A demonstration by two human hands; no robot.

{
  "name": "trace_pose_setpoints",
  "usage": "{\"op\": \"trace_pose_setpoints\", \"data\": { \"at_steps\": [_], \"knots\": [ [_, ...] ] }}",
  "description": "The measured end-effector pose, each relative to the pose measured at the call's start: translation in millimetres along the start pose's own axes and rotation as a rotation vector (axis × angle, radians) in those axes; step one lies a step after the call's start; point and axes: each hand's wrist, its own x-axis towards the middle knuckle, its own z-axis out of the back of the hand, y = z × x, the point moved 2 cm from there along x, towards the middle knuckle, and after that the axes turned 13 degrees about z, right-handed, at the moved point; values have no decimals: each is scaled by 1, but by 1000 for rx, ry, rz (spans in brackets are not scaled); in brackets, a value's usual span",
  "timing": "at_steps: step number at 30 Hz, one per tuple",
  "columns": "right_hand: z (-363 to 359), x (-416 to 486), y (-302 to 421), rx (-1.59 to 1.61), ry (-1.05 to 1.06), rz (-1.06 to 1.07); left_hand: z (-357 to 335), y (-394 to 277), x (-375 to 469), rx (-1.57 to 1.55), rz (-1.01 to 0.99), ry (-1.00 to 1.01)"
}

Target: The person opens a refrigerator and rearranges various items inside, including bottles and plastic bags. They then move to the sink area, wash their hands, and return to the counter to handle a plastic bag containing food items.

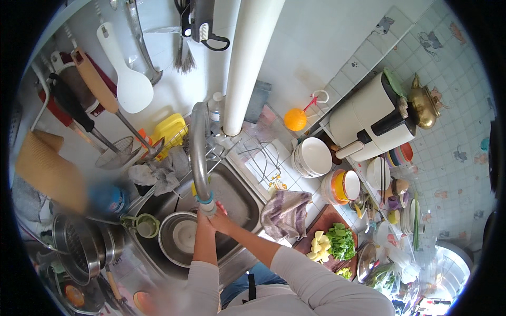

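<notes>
Under the mouth of the metal faucet (200, 154), my left hand (206, 223) and my right hand (222, 221) meet over the sink. The spout end hides part of them, so whether anything is between the fingers cannot be seen. Just below and left of my hands, a round metal bowl (168, 237) stands in the stainless steel sink (241, 197). A pale round shape (184, 236) shows inside the bowl; it is unclear what it is. A green plastic strainer-like holder (148, 226) sits at the sink's left side.
A striped cloth (286, 213) lies right of the sink. Beyond it, a wooden cutting board (312, 233) bears cut pale pieces (319, 247) and chopped greens (341, 241). Stacked bowls (312, 158) and an air fryer (371, 118) stand farther right. Metal pans (79, 249) crowd the left; utensils hang above.
</notes>
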Motion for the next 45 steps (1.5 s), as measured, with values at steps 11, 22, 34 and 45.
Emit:
{"op": "trace_pose_setpoints", "data": {
  "at_steps": [11,22,34,45],
  "knots": [
    [57,16,47,638,213,-469,86,8,33,238,-444,-232],
    [136,74,-4,-292,274,-348,-6,-30,-94,2241,81,-659],
    [184,130,57,589,527,-101,-75,-78,-237,970,-99,12],
    [149,-3,200,452,547,371,-41,-68,-199,1595,-196,-188]
  ]
}}
